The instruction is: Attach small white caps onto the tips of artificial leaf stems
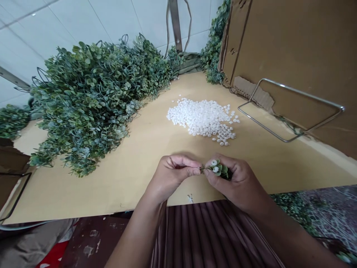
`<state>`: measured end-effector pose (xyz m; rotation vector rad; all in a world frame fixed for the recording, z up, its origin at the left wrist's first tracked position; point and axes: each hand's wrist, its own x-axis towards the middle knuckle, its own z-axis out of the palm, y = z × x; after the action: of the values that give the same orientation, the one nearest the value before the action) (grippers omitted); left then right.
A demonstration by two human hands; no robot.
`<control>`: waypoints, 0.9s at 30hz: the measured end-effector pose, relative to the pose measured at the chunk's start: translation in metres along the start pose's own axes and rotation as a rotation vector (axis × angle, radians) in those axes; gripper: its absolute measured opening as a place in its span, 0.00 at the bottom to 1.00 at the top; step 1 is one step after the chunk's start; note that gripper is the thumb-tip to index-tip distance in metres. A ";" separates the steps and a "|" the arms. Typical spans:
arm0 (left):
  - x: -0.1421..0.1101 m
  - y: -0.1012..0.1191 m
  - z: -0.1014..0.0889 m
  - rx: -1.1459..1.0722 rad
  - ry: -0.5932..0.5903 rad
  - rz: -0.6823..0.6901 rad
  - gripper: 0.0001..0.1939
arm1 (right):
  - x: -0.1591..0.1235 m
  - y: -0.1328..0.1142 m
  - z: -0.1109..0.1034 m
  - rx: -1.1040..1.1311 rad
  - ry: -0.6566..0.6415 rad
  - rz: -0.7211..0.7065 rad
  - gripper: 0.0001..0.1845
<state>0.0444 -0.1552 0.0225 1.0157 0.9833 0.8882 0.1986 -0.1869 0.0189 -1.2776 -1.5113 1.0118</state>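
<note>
Above the front edge of the table, my two hands meet over a small artificial leaf sprig (pixel 220 168). My right hand (pixel 237 178) is closed around its green leaves, two small white pieces showing among them. With thumb and index finger, my left hand (pixel 174 173) pinches the thin brownish stem end of the same sprig. Just beyond my hands lies a loose pile of small white plastic pieces (pixel 200 115). A large heap of artificial greenery (pixel 95 89) spreads over the left and back of the table.
The tan tabletop (pixel 134 167) runs toward a tiled wall (pixel 117 18). On the right stands a large cardboard box (pixel 292 48), with a bent metal wire frame (pixel 287 111) in front. More greenery (pixel 216 48) is behind the box's left edge. A small white scrap (pixel 190 198) lies near the front edge.
</note>
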 end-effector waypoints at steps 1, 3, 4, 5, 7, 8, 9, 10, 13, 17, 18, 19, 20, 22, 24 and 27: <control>0.000 0.000 0.000 0.000 -0.002 0.001 0.07 | 0.000 0.000 0.000 -0.003 -0.001 -0.001 0.09; 0.000 -0.001 0.000 0.000 -0.002 -0.008 0.07 | 0.000 -0.001 0.000 -0.010 -0.002 -0.004 0.09; 0.000 -0.001 0.000 0.000 0.000 -0.016 0.07 | 0.000 -0.001 0.000 -0.014 -0.004 -0.004 0.09; 0.000 0.000 0.001 0.001 0.002 -0.026 0.07 | 0.000 -0.001 0.000 -0.017 -0.005 -0.003 0.09; 0.000 0.000 0.002 0.007 0.004 -0.042 0.07 | 0.000 0.000 -0.001 -0.026 -0.008 0.000 0.09; 0.000 0.001 0.002 0.010 0.004 -0.046 0.07 | 0.000 0.000 -0.001 -0.029 -0.008 -0.001 0.09; 0.000 0.001 0.003 0.016 0.004 -0.047 0.06 | 0.000 0.001 0.000 -0.031 -0.010 -0.003 0.09; 0.000 0.001 0.003 0.023 0.004 -0.044 0.06 | 0.000 0.002 0.000 -0.032 -0.010 -0.005 0.09; 0.002 0.002 0.003 0.045 0.001 -0.022 0.05 | 0.001 0.005 0.004 -0.017 -0.003 -0.007 0.10; -0.003 -0.003 -0.001 0.084 -0.004 0.066 0.05 | -0.003 0.005 0.000 0.065 -0.043 0.015 0.08; -0.005 -0.005 -0.004 0.103 0.007 0.090 0.06 | -0.005 0.004 -0.007 0.076 -0.081 0.027 0.08; -0.007 -0.006 -0.006 0.129 0.022 0.107 0.06 | -0.009 0.003 -0.018 0.073 -0.128 0.042 0.08; -0.009 -0.008 -0.009 0.149 0.058 0.113 0.07 | -0.014 0.002 -0.032 0.047 -0.177 0.063 0.09; -0.012 -0.010 -0.014 0.165 0.150 0.114 0.09 | -0.031 -0.002 -0.070 -0.072 -0.252 0.111 0.13; -0.012 -0.011 -0.017 0.156 0.210 0.118 0.12 | -0.056 -0.008 -0.111 -0.294 -0.231 0.183 0.18; -0.013 -0.010 -0.018 0.169 0.229 0.103 0.14 | -0.101 -0.016 -0.163 -0.589 0.006 0.360 0.29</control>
<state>0.0252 -0.1649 0.0124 1.1332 1.2237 1.0365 0.3588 -0.2827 0.0672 -2.0190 -1.6762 0.7966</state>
